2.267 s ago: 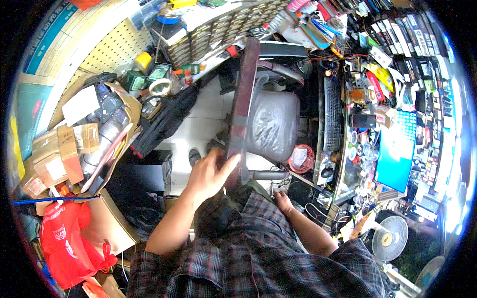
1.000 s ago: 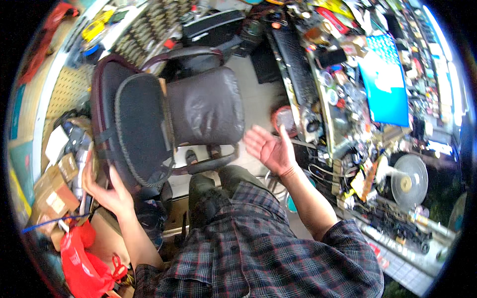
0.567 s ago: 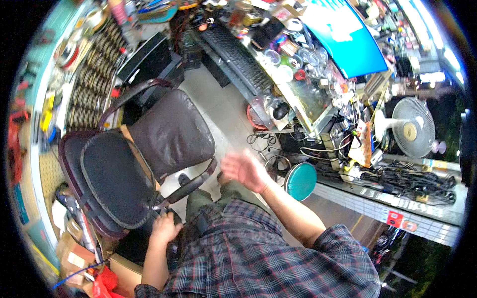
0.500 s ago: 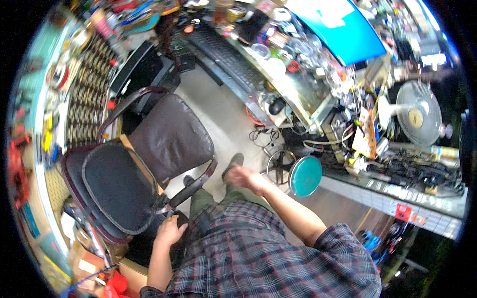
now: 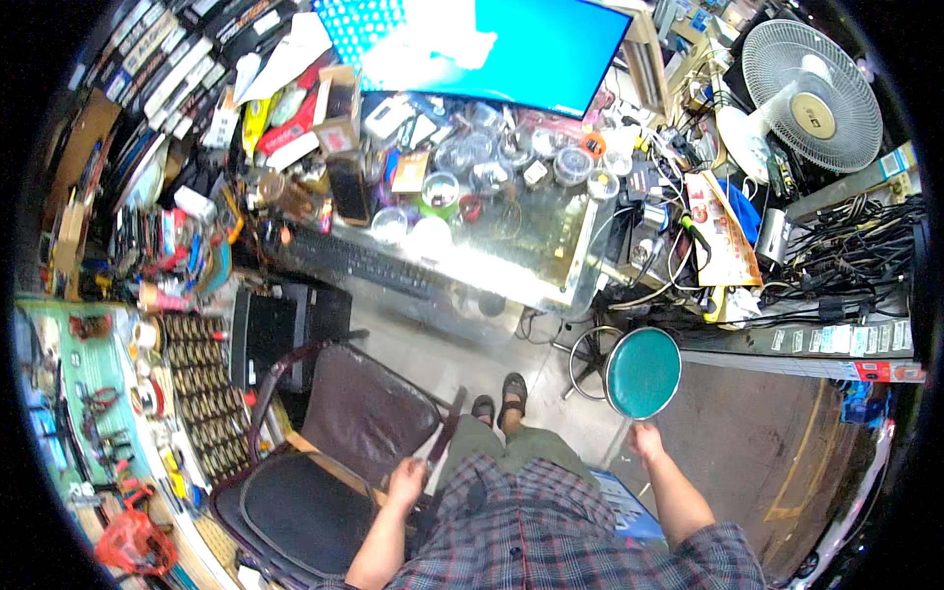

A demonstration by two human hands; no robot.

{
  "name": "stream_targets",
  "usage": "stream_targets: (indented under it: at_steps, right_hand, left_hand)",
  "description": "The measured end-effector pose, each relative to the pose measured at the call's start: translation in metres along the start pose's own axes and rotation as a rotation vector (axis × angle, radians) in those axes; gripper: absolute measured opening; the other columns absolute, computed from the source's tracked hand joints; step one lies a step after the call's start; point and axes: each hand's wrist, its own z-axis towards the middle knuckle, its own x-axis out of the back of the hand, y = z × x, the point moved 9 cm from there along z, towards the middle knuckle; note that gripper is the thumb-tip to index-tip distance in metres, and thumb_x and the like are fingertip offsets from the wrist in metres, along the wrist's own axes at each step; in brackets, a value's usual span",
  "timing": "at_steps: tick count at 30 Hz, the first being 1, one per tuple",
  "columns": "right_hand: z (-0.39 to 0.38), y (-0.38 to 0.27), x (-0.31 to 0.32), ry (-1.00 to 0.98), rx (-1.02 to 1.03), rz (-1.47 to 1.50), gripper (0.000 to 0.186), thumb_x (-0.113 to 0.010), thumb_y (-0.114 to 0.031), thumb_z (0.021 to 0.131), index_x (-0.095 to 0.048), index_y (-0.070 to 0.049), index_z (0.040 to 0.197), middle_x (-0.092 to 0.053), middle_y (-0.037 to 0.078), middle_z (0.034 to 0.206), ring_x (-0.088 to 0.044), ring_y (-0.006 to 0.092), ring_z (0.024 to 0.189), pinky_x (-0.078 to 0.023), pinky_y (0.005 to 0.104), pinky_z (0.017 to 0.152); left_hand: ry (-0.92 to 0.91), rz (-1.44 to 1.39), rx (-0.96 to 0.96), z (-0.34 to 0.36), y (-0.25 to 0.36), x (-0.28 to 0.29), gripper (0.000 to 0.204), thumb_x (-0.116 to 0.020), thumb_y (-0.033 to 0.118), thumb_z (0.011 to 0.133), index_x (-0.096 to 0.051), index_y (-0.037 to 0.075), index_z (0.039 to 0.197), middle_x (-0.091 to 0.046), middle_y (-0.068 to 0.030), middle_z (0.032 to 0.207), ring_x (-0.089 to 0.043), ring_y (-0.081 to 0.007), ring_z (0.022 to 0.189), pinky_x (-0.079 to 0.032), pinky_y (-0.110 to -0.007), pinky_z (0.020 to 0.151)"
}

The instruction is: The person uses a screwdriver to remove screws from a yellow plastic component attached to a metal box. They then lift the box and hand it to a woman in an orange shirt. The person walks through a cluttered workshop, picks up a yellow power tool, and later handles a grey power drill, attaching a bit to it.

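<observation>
My left hand is curled at the lower end of the armrest of a brown padded office chair. A black mesh cushion rests against that chair. Out to the right, my right hand is at the near rim of a round stool with a green seat and metal legs, its fingers closed at the edge. The undersides of the fingers are hidden.
Ahead stands a cluttered glass-topped desk with a keyboard and a lit monitor. A fan and tangled cables are at the right. A computer case and small-drawer racks line the left.
My view has turned toward the desk. My right hand has moved from above my legs out to the stool's rim. My left hand stays by the chair, now more curled.
</observation>
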Motion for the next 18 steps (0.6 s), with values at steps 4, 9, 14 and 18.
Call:
stream_targets:
  at_steps: [4,9,14,18]
  right_hand:
    - [-0.017,0.006,-0.055,-0.073,0.039,-0.202,0.029,-0.056,-0.029,0.102,-0.067,-0.004,0.112,-0.068,0.009,0.088,-0.066,0.0212,0.076,-0.056,0.0370,0.070]
    - [-0.091,0.001,-0.120,-0.209,0.284,-0.585,0.043,-0.058,-0.039,0.101,-0.072,0.000,0.112,-0.073,0.020,0.109,-0.070,0.0294,0.098,-0.056,0.0407,0.088]
    - [-0.137,-0.040,-0.126,-0.104,0.474,-0.667,0.044,-0.057,-0.040,0.101,-0.072,-0.001,0.114,-0.070,0.024,0.116,-0.065,0.0399,0.115,-0.051,0.0450,0.101]
    - [-0.095,0.026,-0.108,-0.120,0.146,-0.261,0.050,-0.059,-0.043,0.099,-0.070,0.002,0.116,-0.073,0.026,0.109,-0.069,0.0397,0.106,-0.052,0.0466,0.094]
  left_hand:
    - [-0.222,0.250,0.120,-0.003,-0.048,-0.015,0.042,-0.067,0.031,0.093,-0.069,-0.003,0.117,-0.076,-0.0193,0.108,-0.072,-0.0285,0.103,-0.055,-0.040,0.090]
    - [-0.436,0.295,0.320,0.072,-0.179,-0.011,0.038,-0.062,0.035,0.094,-0.073,0.002,0.108,-0.074,-0.0240,0.108,-0.074,-0.0341,0.106,-0.057,-0.046,0.085]
    - [-0.174,0.622,-0.199,0.155,-0.026,0.081,0.036,-0.062,0.031,0.095,-0.075,-0.001,0.107,-0.074,-0.0255,0.107,-0.073,-0.0371,0.101,-0.056,-0.045,0.089]
    - [0.111,0.191,-0.211,0.164,0.120,0.134,0.030,-0.063,0.027,0.098,-0.072,-0.001,0.098,-0.069,-0.0087,0.081,-0.061,-0.0141,0.072,-0.051,-0.033,0.067]
